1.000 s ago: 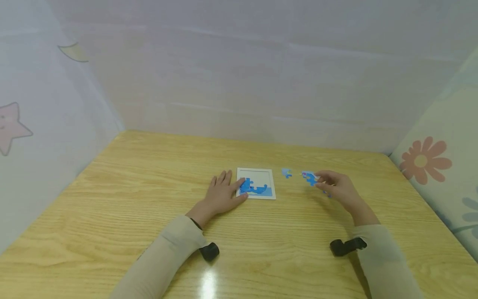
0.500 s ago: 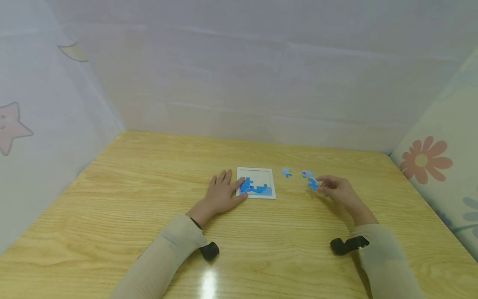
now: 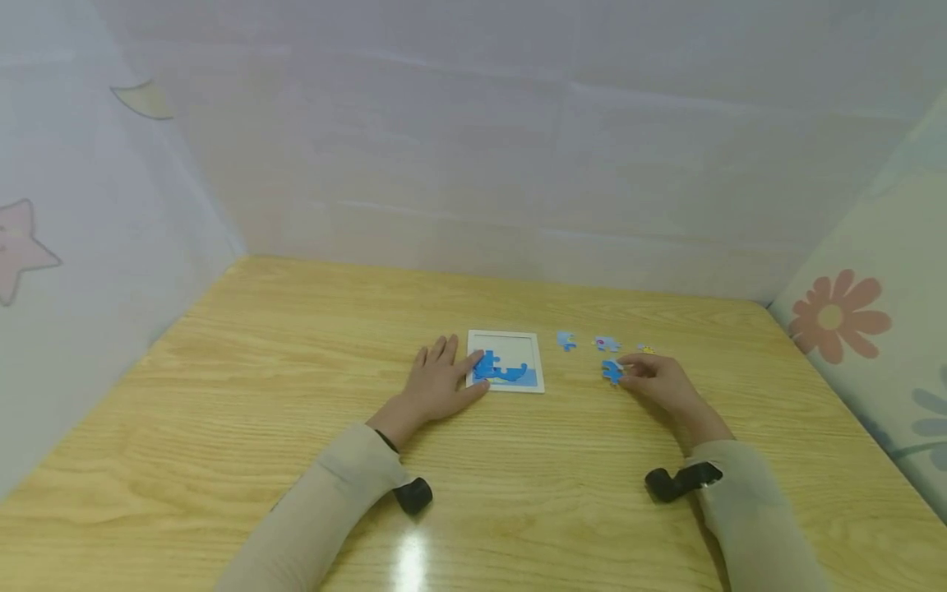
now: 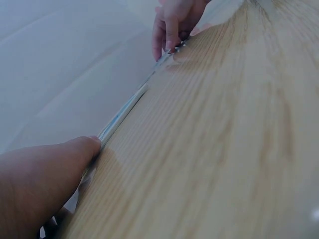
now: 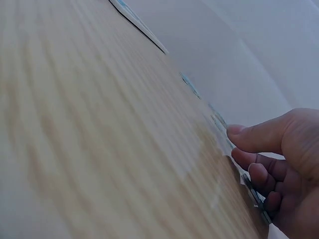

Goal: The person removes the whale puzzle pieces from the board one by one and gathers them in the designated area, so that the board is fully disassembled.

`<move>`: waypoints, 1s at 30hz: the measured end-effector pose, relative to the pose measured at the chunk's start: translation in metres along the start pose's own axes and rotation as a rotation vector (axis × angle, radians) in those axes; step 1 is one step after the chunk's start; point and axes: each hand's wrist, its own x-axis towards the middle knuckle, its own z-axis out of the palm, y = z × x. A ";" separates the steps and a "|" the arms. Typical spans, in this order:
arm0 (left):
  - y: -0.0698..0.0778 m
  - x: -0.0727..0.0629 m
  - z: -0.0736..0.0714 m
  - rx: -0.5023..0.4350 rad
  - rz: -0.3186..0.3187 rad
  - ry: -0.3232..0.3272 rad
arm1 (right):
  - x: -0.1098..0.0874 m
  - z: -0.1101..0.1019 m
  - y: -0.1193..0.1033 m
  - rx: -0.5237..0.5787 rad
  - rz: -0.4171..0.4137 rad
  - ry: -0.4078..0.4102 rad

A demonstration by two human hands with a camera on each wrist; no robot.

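Note:
In the head view my left hand (image 3: 440,382) rests spread at the left side of a white-framed puzzle board (image 3: 538,362). Its thumb and index finger lie over the frame's edge. Joined blue puzzle pieces (image 3: 510,375) fill the lower part of the board, while the upper part is bare. To the right of the board, my right hand (image 3: 662,385) pinches a blue jigsaw piece (image 3: 612,372) between thumb and fingers, close over the table. The left wrist view has the board (image 4: 119,117) edge-on beside my left thumb (image 4: 82,147).
Behind the right hand lie a pale blue piece (image 3: 565,339), a light piece with a pink spot (image 3: 607,344) and a yellow-marked piece (image 3: 647,349). The wooden table (image 3: 296,329) meets pale cloth walls (image 3: 473,164) at the back and sides.
My right hand has drawn the blue jigsaw piece nearer and slightly left, apart from the pink-spotted piece. The yellow-marked piece has come into sight behind it. The left hand has stayed on the board.

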 end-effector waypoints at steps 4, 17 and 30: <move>0.001 -0.001 -0.001 -0.006 0.003 -0.001 | 0.001 0.001 0.000 -0.024 0.004 -0.003; 0.002 -0.002 -0.001 -0.011 0.009 0.004 | 0.000 0.001 0.000 -0.053 -0.012 -0.007; 0.000 -0.001 0.000 -0.004 0.001 -0.005 | 0.002 0.002 0.000 -0.039 0.019 -0.011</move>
